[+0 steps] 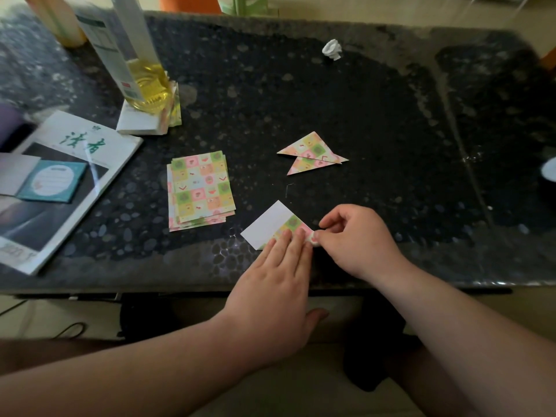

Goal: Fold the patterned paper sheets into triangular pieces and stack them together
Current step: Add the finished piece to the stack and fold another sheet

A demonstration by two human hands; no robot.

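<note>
Well, on the table I see the stack of patterned sheets left of centre. The left hand presses flat on the half-folded sheet at the near edge, the right hand pinching its right corner; two folded triangles lie farther off.

Dim, flat light, pale glare on the glossy table, corners smeared and bowed, centre sharp.
</note>
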